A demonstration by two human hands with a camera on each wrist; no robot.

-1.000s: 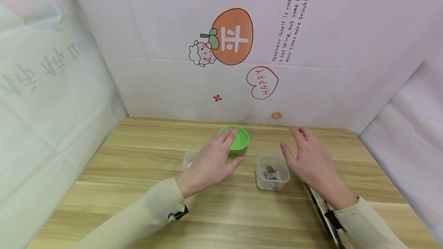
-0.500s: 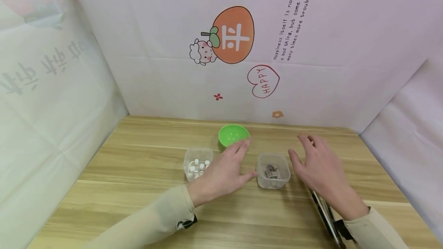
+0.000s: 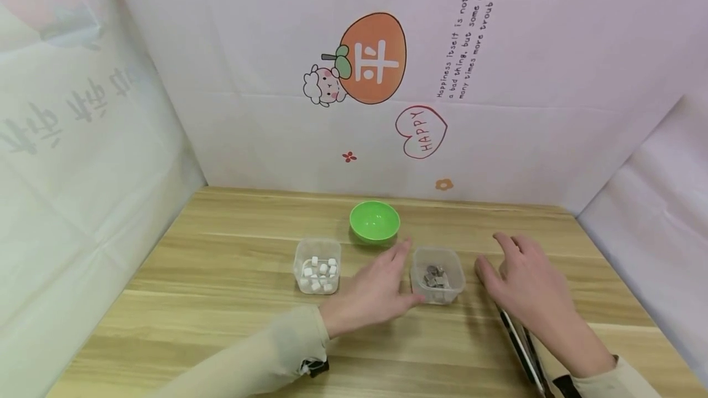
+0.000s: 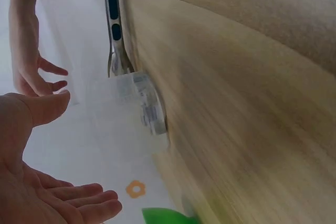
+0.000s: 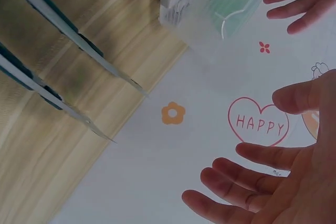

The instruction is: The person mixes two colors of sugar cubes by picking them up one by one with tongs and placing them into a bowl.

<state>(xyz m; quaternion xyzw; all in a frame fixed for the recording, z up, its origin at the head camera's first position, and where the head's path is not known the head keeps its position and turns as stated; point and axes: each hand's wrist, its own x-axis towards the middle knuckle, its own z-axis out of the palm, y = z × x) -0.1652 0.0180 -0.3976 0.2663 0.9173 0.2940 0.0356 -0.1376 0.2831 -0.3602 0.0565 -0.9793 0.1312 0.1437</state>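
My left hand (image 3: 376, 290) hovers with fingers extended beside a clear plastic container (image 3: 442, 253) of grey metallic cubes (image 3: 435, 277); whether it touches the wall, I cannot tell. In the left wrist view the thumb and fingers are spread, with nothing in the palm. Over a pair of tongs (image 3: 520, 349) my right hand (image 3: 531, 290) is held with its fingers loosely bent and no object in it. The tongs have dark grips and metal arms, lie to the container's right, and are partly hidden by that hand. Both tong arms (image 5: 79, 40) show apart in the right wrist view.
A second clear container (image 3: 318, 245) with several white cubes (image 3: 323, 268) stands left of my left hand. Behind the two containers is a green bowl (image 3: 375, 221). The wooden table (image 3: 221, 300) ends at a printed white backdrop (image 3: 265, 140), with white sheets on both sides.
My left hand has moved right and nearer to me, from over the white-cube container to beside the grey-cube one. The right hand has shifted right and nearer to me, along the tongs.
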